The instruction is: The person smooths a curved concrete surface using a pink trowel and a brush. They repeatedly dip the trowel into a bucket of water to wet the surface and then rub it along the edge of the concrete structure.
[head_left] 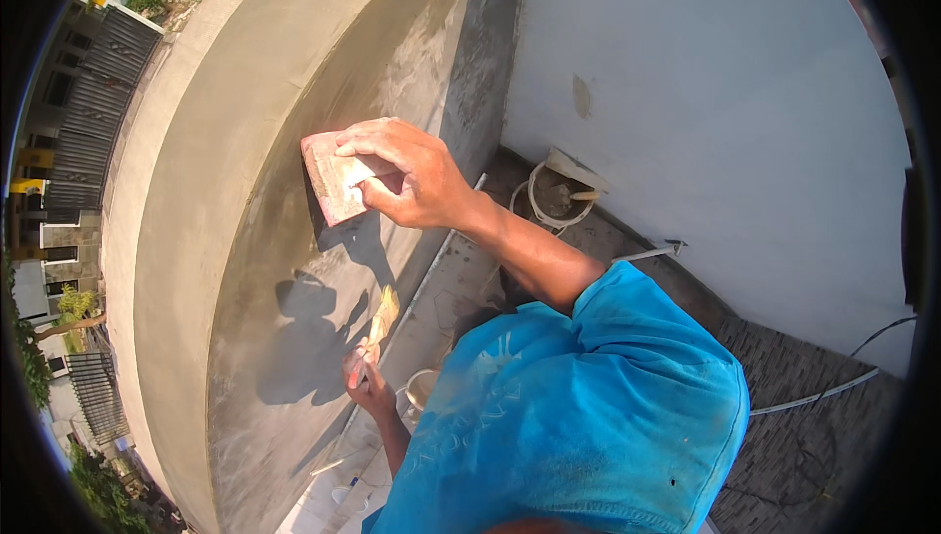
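My right hand (417, 171) is closed around the handle of a plastering float (328, 181), a flat reddish block smeared with pale mortar. The float lies against the grey plastered wall (265, 269), or very close to it, and throws a shadow there. Lower down, my left hand (368, 384) grips a brush (383, 315) by its handle, fingers wrapped round it. The brush's pale yellowish bristles point up, near the plaster surface. Part of the brush handle is hidden by my fingers.
A bucket of grey mortar (554, 196) stands in the corner, with a board and a tool handle at its rim. Another pale container (421, 389) is partly behind my body. A white wall (706, 103) rises at the right. A pale hose (818, 395) crosses the floor.
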Action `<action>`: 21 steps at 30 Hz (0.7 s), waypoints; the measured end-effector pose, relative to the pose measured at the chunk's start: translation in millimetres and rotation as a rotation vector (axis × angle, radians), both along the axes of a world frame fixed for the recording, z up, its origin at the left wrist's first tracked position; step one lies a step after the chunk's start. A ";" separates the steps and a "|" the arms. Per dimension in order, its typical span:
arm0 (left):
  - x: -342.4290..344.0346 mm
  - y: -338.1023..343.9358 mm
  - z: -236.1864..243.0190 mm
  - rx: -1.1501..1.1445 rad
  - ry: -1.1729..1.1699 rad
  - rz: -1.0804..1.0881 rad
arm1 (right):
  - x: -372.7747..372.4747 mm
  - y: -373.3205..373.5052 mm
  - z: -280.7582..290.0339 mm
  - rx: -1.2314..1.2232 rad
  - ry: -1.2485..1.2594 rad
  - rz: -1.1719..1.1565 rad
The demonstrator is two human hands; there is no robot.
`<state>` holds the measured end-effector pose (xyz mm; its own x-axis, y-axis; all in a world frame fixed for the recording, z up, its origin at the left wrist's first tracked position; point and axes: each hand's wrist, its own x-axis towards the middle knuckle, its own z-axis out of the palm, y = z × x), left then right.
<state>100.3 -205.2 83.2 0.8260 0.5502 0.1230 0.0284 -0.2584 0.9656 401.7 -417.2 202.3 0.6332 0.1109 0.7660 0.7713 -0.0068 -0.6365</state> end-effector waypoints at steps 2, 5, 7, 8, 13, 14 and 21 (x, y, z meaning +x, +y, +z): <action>4.4 6.7 -4.5 0.071 0.004 -0.053 | -28.6 20.1 -7.0 -0.076 0.027 0.192; 15.7 7.6 -0.9 0.193 -0.040 -0.100 | -22.0 -8.5 -17.4 0.014 0.415 0.550; 22.5 3.8 6.3 0.220 -0.131 -0.125 | -3.9 -58.0 -35.7 0.290 0.682 0.716; 23.2 0.0 10.7 0.231 -0.166 -0.140 | 3.3 -83.9 -48.3 0.457 0.829 0.771; 43.5 -30.6 44.3 0.321 -0.295 -0.171 | 20.0 -133.5 -83.8 0.990 0.952 0.829; 46.6 -33.3 45.1 0.371 -0.311 -0.184 | 23.4 -134.4 -78.5 0.954 0.872 0.770; 35.6 -43.9 27.3 0.359 -0.178 -0.114 | 103.8 -141.4 7.7 -0.152 -0.392 -0.324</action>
